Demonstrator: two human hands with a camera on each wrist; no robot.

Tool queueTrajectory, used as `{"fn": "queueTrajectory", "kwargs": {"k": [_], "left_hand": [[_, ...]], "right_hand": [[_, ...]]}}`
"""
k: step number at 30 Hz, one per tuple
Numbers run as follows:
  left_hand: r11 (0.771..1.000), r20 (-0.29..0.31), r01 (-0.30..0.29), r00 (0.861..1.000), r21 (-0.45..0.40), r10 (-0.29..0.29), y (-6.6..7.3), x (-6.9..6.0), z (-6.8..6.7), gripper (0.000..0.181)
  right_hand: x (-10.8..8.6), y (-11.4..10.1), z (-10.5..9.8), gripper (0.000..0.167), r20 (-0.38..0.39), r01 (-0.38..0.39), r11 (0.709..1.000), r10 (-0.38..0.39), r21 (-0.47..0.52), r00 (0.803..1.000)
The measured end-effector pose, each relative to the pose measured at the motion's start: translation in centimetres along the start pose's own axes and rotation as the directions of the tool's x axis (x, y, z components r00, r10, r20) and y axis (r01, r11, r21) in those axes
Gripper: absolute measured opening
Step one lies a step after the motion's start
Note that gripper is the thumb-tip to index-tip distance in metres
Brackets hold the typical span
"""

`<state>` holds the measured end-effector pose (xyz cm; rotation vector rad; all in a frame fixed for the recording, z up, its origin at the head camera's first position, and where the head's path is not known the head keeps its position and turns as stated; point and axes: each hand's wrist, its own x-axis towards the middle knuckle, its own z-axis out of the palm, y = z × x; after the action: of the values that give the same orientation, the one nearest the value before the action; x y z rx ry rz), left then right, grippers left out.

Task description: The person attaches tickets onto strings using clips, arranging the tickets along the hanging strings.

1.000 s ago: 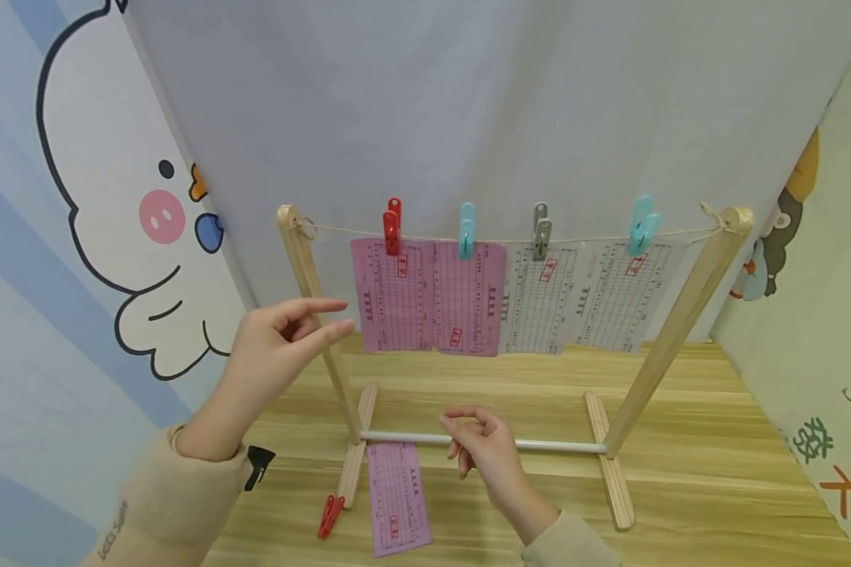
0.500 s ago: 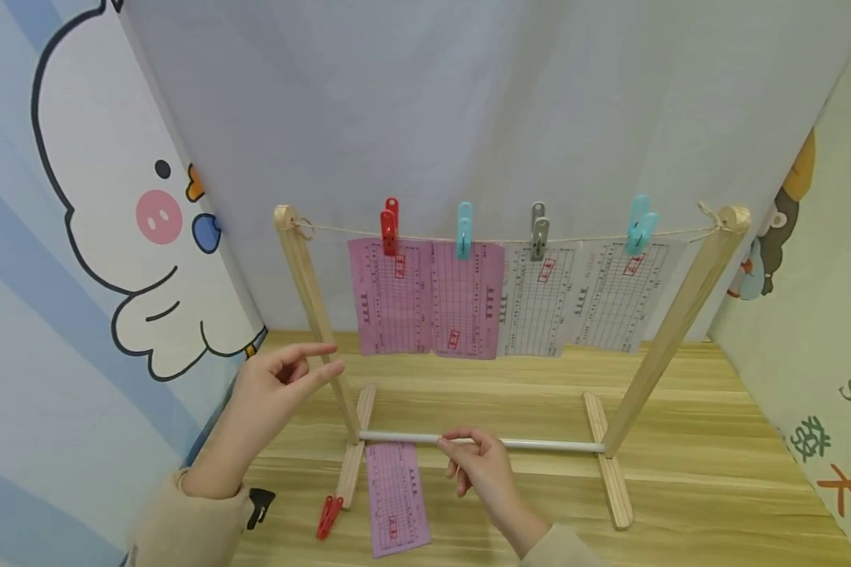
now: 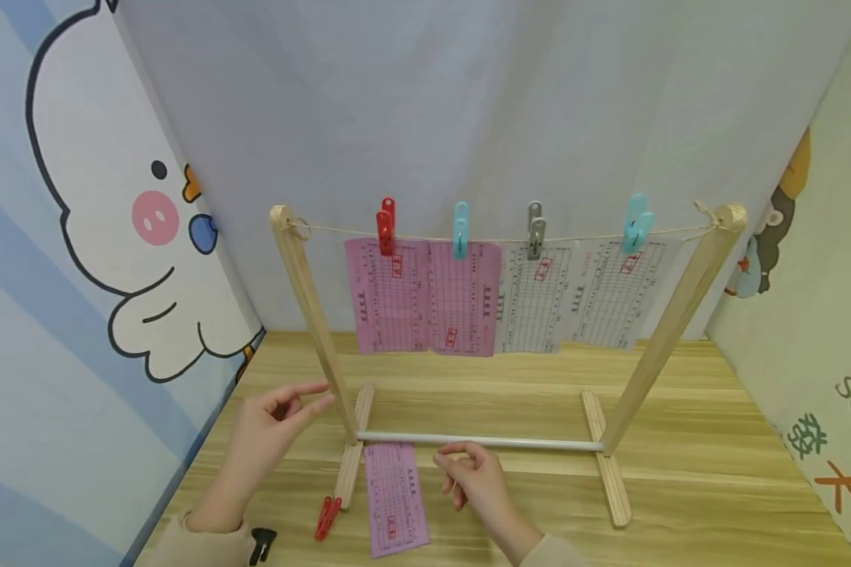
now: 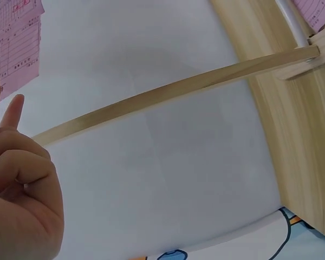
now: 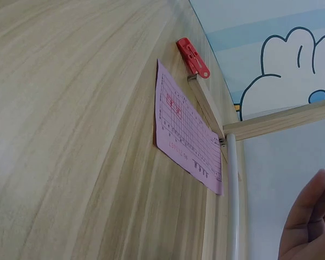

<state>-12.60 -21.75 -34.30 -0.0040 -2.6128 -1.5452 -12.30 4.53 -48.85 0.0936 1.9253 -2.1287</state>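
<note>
My left hand (image 3: 268, 429) hovers beside the left post of the wooden frame, thumb and index finger stretched out with a gap between them and nothing held. In the left wrist view, its other fingers (image 4: 21, 168) bend toward the palm. My right hand (image 3: 477, 482) is loosely curled near the frame's white crossbar (image 3: 539, 443), holding nothing visible. To its left lies a pink printed slip (image 3: 397, 504) on the table, with a red clothespin (image 3: 328, 518) farther left. In the right wrist view, that pink slip (image 5: 184, 135) lies flat, one end by the crossbar.
A string (image 3: 589, 239) spans the wooden posts. Clothespins hold two pink slips (image 3: 390, 303) and two white slips (image 3: 535, 303) on it. The right post (image 3: 663, 346) leans outward. A black clip (image 3: 261, 543) shows by the left cuff. A pale curtain (image 3: 432, 102) hangs behind.
My left hand has come down from near the hanging pink slips to lower beside the left post. The right hand has dropped slightly. The slips and clothespins stay in place.
</note>
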Motion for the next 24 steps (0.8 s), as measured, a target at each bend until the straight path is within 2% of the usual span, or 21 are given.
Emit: {"fn": "queueTrajectory", "kwargs": {"k": [7,16,19,22,24], "left_hand": [[0.996,-0.011,0.077,0.997,-0.038,-0.077,-1.8,-0.9,0.6,0.031],[0.979,-0.023,0.188,0.982,-0.079,-0.190,-5.1,-2.2,1.7,0.032],[0.965,-0.030,0.246,0.968,-0.085,-0.250,-6.1,-2.7,1.8,0.034],[0.945,-0.034,0.316,0.947,-0.086,-0.320,-7.2,-3.1,1.8,0.039],[0.938,-0.042,0.340,0.938,-0.075,-0.343,-7.9,-3.4,1.7,0.042]], "right_hand": [[0.0,0.8,0.1,0.038,0.014,-0.015,1.000,0.015,-0.011,1.000],[-0.2,1.7,0.2,0.038,0.035,-0.025,0.999,0.026,-0.029,0.999],[-0.3,2.0,0.2,0.038,0.035,-0.024,0.999,0.025,-0.036,0.999],[-0.3,2.3,0.2,0.038,0.035,-0.024,0.999,0.026,-0.042,0.999],[-0.3,2.6,0.2,0.037,0.036,-0.028,0.999,0.030,-0.045,0.999]]}}
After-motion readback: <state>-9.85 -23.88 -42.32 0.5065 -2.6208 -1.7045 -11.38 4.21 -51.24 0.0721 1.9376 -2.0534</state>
